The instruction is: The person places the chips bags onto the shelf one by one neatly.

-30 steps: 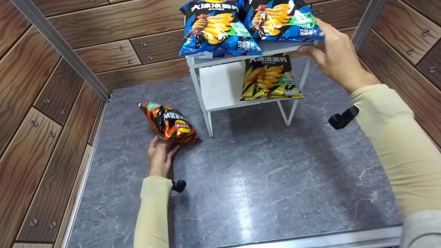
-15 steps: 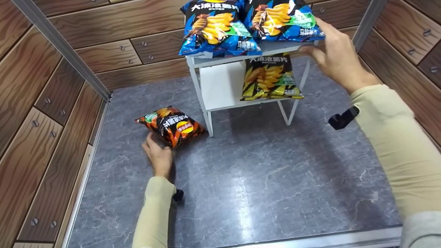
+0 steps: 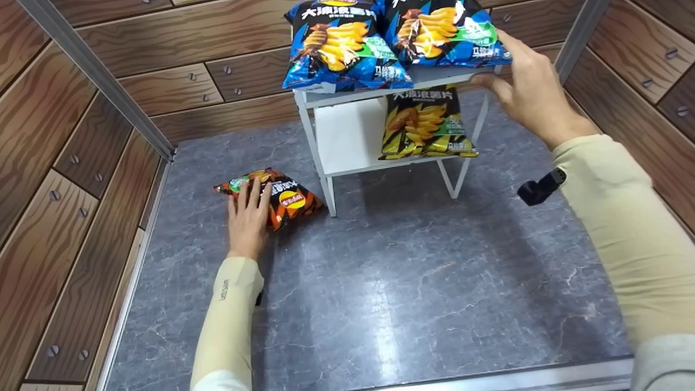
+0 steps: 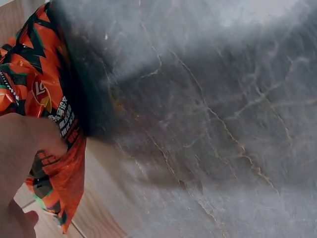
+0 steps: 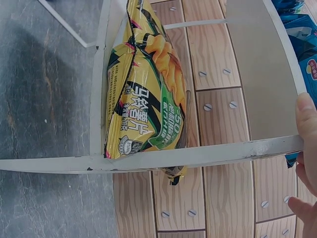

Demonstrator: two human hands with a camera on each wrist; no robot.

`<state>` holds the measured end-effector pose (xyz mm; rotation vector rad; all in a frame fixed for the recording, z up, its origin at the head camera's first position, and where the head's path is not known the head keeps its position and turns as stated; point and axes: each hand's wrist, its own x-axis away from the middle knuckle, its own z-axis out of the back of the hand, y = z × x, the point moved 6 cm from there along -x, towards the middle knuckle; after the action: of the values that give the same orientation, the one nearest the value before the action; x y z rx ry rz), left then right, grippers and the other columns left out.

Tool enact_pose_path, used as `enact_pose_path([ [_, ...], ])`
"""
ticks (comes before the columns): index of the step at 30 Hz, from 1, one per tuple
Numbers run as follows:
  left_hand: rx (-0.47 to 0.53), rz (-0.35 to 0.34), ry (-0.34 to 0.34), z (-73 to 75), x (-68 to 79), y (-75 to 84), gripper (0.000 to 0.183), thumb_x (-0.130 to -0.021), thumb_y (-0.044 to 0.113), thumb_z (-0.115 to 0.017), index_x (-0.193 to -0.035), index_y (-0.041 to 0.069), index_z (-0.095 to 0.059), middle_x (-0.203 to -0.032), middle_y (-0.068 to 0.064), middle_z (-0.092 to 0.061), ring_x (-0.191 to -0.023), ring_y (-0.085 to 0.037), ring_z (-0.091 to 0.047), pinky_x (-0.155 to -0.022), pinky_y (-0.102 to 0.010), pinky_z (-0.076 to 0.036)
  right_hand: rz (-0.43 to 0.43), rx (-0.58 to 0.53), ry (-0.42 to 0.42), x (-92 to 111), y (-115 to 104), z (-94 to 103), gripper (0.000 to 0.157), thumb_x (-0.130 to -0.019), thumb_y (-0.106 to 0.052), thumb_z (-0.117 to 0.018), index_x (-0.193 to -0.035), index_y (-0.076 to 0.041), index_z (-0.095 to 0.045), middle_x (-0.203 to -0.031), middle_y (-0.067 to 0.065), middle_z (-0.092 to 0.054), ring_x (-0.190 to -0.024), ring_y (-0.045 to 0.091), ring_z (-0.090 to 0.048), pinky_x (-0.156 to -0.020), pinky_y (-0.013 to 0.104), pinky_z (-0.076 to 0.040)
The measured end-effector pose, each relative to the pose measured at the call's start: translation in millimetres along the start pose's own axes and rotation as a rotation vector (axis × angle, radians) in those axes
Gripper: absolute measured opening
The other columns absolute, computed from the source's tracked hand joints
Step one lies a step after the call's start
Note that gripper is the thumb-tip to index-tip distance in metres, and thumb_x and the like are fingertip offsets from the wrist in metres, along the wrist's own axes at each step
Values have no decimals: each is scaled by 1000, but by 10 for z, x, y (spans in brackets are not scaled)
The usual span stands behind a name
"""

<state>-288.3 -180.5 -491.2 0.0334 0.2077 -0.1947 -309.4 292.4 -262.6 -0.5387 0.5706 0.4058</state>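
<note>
- On the grey marble floor (image 3: 412, 282), approx 9 o'clock from the white shelf unit (image 3: 347, 136), lies the orange chip bag (image 3: 282, 198), flat, its right end near the shelf's front-left leg.
- Left hand (image 3: 247, 220) rests on top of that bag w/ fingers straight and spread, pressing flat, not curled round it. Left wrist view shows the bag against the palm, nothing pinched.
- Right hand (image 3: 529, 87) is up at 1 o'clock, at the right corner of the shelf's top board; thumb under the edge, fingers over it beside the right blue chip bag (image 3: 442, 30). Fingers look loosely bent; whether they grip the board or bag, can't tell.
- Top board also carries the left blue chip bag (image 3: 342, 46), touching the right one.
- Lower board: yellow chip bag (image 5: 148, 94) stands upright at its right side; left half is bare.
- Progress, as a judgement: 3 bags are shelved, the orange one is still on the floor, not lifted.
- Wood-pattern walls (image 3: 81, 136) enclose the floor on three sides.
</note>
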Motion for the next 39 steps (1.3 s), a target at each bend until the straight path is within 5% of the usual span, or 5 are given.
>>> enact_pose_path([
  [7,-24,38,-104,-149,90,-48,90,-80,9,-79,-156,13,-32,-163,-13,-27,-151,-37,-22,-118,-66,-22,1,-2,-1,-11,-8,-17,63,-94,-29,-64,-152,-18,-40,-144,12,-54,-127,35,-57,-107,51,-45],
  [15,-97,79,-20,-95,98,23,75,-82,31,-79,-146,10,-46,-142,-20,-53,-126,-42,-52,-110,-67,-34,-25,-11,-2,4,16,-1,65,-94,-28,-65,-152,-19,-39,-144,11,-54,-128,35,-56,-108,51,-44],
  [26,-173,167,34,-16,1,294,76,-87,61,-64,-129,-1,-59,-121,-24,-64,-113,-41,-60,-103,-61,-43,-29,-10,-1,13,34,-3,66,-93,-29,-65,-153,-19,-39,-143,12,-55,-127,36,-57,-107,52,-45],
  [32,-120,152,67,-11,-3,393,57,-92,46,-64,-120,-4,-64,-117,-22,-61,-114,-40,-54,-97,-59,-42,-25,-5,2,16,30,-2,65,-93,-27,-66,-152,-19,-40,-143,12,-56,-127,36,-58,-106,52,-45],
  [39,28,253,-139,-88,18,153,47,-103,42,-45,-142,16,-48,-161,-26,-23,-148,-47,-20,-112,-71,-27,-37,-9,-9,5,18,-10,65,-94,-31,-63,-153,-20,-39,-144,10,-56,-127,35,-57,-107,51,-45],
])
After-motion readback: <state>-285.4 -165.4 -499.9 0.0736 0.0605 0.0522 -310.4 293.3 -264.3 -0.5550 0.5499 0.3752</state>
